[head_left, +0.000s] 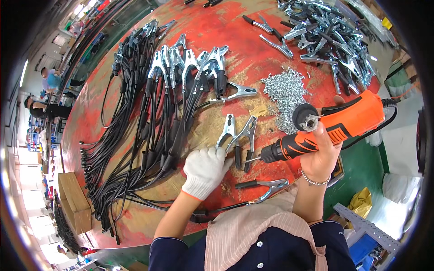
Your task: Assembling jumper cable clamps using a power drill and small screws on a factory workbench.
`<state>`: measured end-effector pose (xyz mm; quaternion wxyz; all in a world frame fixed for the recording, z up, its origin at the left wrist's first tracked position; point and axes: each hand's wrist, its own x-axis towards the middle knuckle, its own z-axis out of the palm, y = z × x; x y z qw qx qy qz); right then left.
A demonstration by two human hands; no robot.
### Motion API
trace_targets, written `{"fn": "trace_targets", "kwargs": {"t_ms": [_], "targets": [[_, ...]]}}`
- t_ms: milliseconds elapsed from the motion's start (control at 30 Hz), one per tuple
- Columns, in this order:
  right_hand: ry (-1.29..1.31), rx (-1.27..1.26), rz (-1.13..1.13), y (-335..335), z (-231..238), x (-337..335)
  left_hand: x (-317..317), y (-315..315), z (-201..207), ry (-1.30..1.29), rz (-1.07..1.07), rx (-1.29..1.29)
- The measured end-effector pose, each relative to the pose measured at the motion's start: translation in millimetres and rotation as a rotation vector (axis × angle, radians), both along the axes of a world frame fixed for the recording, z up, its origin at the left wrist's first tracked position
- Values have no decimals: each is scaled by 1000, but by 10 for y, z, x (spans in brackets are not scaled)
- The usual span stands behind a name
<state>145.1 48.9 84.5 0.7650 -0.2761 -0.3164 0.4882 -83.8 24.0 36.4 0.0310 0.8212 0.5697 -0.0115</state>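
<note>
My left hand [204,172], in a white knit glove, pinches a silver spring clamp [246,132] whose jaws point away from me. Two short black handle sleeves of the clamp lie right of my fingers. An orange and black electric screwdriver [357,116] is in my bare right hand [322,156], fingers wrapped round it. Its bit [254,159] points left and reaches the clamp's right handle; whether it sits in a screw is too small to tell. A black round piece [300,118] with a silvery middle sits by my right thumb.
Loose screws [285,92] lie heaped beyond the screwdriver. Clamps are piled [334,40] at the far right. Black cables [131,131] with clamps attached cover the left. Another cabled clamp [271,186] lies near my body. A cardboard box [74,203] stands at the table's left edge.
</note>
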Motion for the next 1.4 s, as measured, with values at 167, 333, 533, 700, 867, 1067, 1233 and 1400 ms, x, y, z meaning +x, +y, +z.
{"fn": "trace_targets", "kwargs": {"t_ms": [167, 333, 533, 700, 867, 1067, 1233, 1400], "targets": [[-59, 13, -10, 4, -40, 7, 56, -112, 7, -567, 302, -401], [13, -50, -27, -26, 71, -9, -176, -172, 78, -1649, 469, -1403], [5, 97, 112, -55, 46, 106, -121, -163, 353, -1675, 529, -1236], [-186, -115, 143, -107, -33, -252, 233, -93, 770, -1762, 596, -729], [-251, -54, 204, 47, -98, -488, 279, -122, 855, -1997, 481, -722], [-265, -47, 273, 31, -58, -600, 212, -118, 815, -2010, 406, -729], [-261, -98, 336, 18, -32, -605, 180, -134, 842, -1992, 376, -824], [-266, -5, 356, 52, -100, -571, 216, -120, 842, -1996, 394, -828]]}}
